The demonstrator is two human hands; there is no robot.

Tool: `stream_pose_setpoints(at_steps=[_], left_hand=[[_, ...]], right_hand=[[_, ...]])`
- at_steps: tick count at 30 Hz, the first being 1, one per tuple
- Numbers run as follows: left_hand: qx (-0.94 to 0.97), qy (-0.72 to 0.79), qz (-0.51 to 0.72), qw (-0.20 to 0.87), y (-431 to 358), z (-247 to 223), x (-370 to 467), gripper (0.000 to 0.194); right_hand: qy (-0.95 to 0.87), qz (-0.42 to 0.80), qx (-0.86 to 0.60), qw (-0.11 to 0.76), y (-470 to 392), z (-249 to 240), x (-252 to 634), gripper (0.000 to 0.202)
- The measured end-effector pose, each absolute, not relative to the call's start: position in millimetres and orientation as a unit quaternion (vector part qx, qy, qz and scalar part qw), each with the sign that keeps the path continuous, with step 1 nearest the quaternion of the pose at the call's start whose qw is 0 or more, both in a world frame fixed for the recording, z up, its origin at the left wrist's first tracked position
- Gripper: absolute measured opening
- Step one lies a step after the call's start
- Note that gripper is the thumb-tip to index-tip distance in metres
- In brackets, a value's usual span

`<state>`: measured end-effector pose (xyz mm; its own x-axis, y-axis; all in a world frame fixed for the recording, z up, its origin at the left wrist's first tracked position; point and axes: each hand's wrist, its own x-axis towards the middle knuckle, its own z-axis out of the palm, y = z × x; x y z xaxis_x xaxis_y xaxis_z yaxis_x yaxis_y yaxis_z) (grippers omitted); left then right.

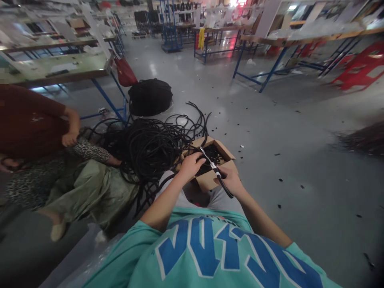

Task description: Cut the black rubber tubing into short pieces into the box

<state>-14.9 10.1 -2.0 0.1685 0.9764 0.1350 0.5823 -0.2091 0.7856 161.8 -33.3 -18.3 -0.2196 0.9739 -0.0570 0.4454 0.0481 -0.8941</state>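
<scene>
In the head view, my right hand (231,182) is closed around the black handles of a pair of cutting shears (213,166). Their thin metal blades point away from me and to the left, close to my left hand's fingertips. My left hand (190,165) is closed at the blades on what looks like a black cord; the fingers partly hide it. Both hands are above an open cardboard box (207,184) between my knees. Many short black cut pieces (213,153) lie inside it. A large tangled heap of black cords (153,138) lies left of the box.
A person in a brown shirt (33,120) sits at my left, beside green cloth (93,188). Behind the heap stand a round black bundle (151,96) and a blue-legged table (105,92). Black scraps dot the floor (258,160); red stools (364,66) are at right.
</scene>
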Motion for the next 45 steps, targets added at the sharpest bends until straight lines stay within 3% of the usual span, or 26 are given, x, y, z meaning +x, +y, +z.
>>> stream_pose_setpoints(at_steps=[6, 11, 18, 28, 37, 45], left_hand=[[0.701, 0.555, 0.330, 0.303, 9, -3, -16, 0.021], [0.708, 0.539, 0.302, 0.343, 7, 5, -15, 0.018], [0.669, 0.553, 0.307, 0.389, 10, 2, -17, 0.018], [0.712, 0.551, 0.316, 0.298, 16, -2, -19, 0.029], [0.736, 0.557, 0.278, 0.267, 29, 4, -24, 0.028], [0.721, 0.554, 0.298, 0.291, 35, 1, -21, 0.027]], right_hand=[[-0.655, 0.444, -0.536, 0.296, -30, -27, 165, 0.034], [-0.647, 0.460, -0.531, 0.298, -26, -28, 166, 0.052], [-0.646, 0.443, -0.541, 0.307, -28, -21, 161, 0.044], [-0.650, 0.431, -0.545, 0.307, -21, -12, 157, 0.039], [-0.559, 0.628, -0.460, 0.287, -8, -13, 167, 0.050], [-0.521, 0.650, -0.464, 0.301, -6, -8, 163, 0.063]])
